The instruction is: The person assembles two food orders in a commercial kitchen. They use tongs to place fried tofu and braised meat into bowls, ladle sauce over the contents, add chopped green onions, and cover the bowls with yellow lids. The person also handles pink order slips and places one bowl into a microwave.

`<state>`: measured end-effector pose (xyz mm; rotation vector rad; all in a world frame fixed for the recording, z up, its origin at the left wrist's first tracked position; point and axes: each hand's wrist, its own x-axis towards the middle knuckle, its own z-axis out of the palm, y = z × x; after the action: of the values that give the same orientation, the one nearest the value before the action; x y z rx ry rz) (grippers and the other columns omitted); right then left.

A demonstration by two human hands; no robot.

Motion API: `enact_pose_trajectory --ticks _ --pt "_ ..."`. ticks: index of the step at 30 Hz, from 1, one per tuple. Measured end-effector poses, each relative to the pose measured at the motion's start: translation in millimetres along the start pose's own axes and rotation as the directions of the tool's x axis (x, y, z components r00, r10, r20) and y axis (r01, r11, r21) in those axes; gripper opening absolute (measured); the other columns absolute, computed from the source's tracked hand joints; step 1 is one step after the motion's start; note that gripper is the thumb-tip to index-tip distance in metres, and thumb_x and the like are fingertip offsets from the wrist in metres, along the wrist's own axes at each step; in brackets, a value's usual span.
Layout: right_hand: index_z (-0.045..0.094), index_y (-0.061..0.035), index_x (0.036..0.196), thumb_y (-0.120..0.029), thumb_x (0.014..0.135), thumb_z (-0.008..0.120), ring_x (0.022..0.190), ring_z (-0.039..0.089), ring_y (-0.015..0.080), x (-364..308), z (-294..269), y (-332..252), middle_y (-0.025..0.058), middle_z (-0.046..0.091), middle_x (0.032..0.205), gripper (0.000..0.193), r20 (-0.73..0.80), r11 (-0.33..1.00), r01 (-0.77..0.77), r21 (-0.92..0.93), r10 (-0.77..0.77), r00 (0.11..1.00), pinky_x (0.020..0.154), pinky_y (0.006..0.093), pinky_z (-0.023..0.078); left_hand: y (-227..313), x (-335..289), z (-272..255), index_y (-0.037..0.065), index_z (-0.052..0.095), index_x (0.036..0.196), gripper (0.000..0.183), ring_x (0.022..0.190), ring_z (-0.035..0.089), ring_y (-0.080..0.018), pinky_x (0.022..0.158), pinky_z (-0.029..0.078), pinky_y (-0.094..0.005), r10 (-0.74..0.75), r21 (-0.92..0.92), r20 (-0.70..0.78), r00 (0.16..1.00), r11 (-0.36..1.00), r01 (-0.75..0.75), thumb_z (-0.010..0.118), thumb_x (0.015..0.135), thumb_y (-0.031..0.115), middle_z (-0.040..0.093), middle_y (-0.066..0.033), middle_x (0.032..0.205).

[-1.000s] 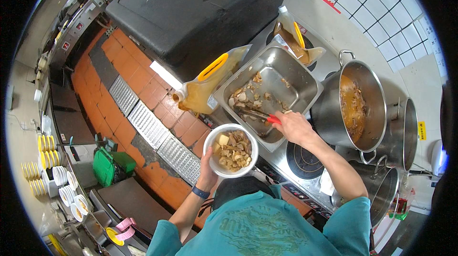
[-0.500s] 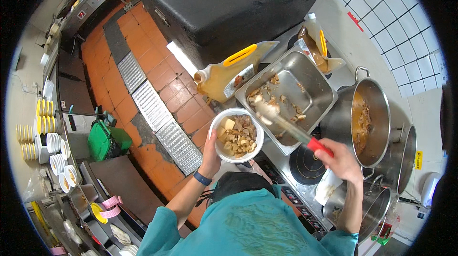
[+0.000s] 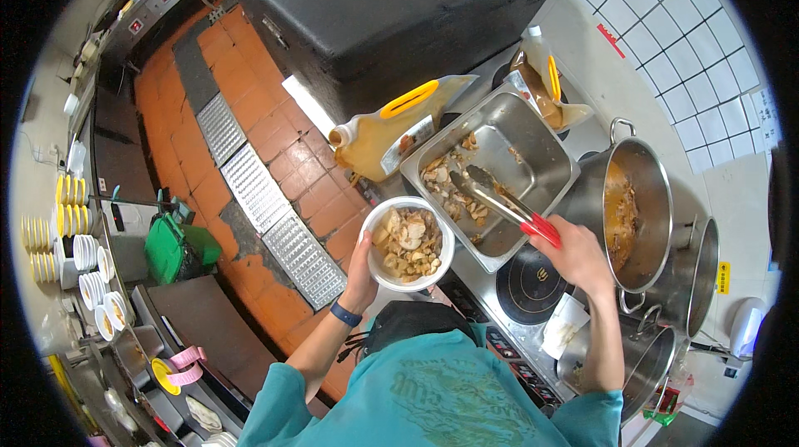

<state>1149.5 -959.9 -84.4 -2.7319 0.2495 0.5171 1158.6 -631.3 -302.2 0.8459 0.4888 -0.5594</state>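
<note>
Your right hand point(image 3: 577, 260) has open room above the steel tray point(image 3: 545, 189): its right half is nearly bare, while food pieces crowd its left side near the tong tips point(image 3: 470, 181). To the right, the tall stockpot point(image 3: 641, 222) stands just beside your wrist and walls off that side. The oil jug point(image 3: 391, 126) with the yellow handle lies against the tray's far left edge, and a second jug point(image 3: 541, 85) blocks the far corner. Your left hand point(image 3: 362, 272) holds the white bowl point(image 3: 408, 243) touching the tray's near rim, so no gap lies between them. The induction plate point(image 3: 533, 285) below your right hand is bare.
</note>
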Motion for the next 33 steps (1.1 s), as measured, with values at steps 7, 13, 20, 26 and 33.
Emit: enact_pose_trajectory --ticks 7,13,20,26,33 --pt "0.066 -0.0019 0.122 -0.055 0.095 0.059 0.104 0.067 0.0419 71 50 27 0.0276 0.07 0.105 0.06 0.204 0.993 -0.071 0.096 0.051 0.978 0.09 0.0493 0.052 2 -4 4 0.009 0.037 0.152 0.063 0.138 0.044 -0.0234 0.114 0.038 -0.0407 -0.014 0.062 -0.011 1.0 0.998 0.015 0.046 0.105 0.05 0.044 -0.0097 0.152" --pt "0.066 0.0 0.122 -0.051 0.097 0.059 0.098 0.07 0.0395 91 62 18 0.024 0.072 0.101 0.057 0.249 0.996 -0.024 0.085 0.002 0.969 0.087 0.0471 0.052 7 -5 7 0.011 0.036 0.153 0.062 0.138 0.044 -0.0237 0.113 0.04 -0.0404 -0.027 0.077 0.03 0.999 0.997 0.025 0.047 0.105 0.049 0.044 -0.0094 0.152" --pt "0.068 -0.0012 0.11 -0.04 0.099 0.063 0.055 0.053 0.0102 78 60 54 0.0002 0.056 0.063 0.04 0.434 0.822 -0.221 0.524 -0.034 0.9 0.055 0.0286 0.044 9 -6 7 0.01 0.035 0.152 0.068 0.137 0.048 -0.0283 0.109 0.046 -0.0435 -0.018 0.13 0.018 1.0 0.991 0.015 0.047 0.103 0.055 0.046 -0.0142 0.148" --pt "0.064 -0.0037 0.098 -0.042 0.1 0.062 0.054 0.047 0.0036 -10 4 54 -0.0038 0.05 0.062 0.038 0.384 0.749 -0.259 0.61 0.006 0.923 0.048 0.0219 0.035 5 -1 0 0.01 0.035 0.152 0.071 0.136 0.049 -0.0294 0.11 0.046 -0.0452 -0.048 0.134 0.032 0.998 0.99 0.043 0.048 0.102 0.058 0.047 -0.015 0.148" --pt "0.067 -0.0088 0.111 -0.043 0.095 0.067 0.073 0.067 0.0355 -60 25 -18 0.0194 0.067 0.08 0.038 0.181 0.973 0.069 0.218 -0.11 0.977 0.067 0.0445 0.05 5 -2 5 0.01 0.036 0.153 0.064 0.139 0.043 -0.025 0.114 0.037 -0.0409 -0.085 0.129 0.089 0.992 0.989 0.073 0.047 0.105 0.05 0.044 -0.0106 0.151"
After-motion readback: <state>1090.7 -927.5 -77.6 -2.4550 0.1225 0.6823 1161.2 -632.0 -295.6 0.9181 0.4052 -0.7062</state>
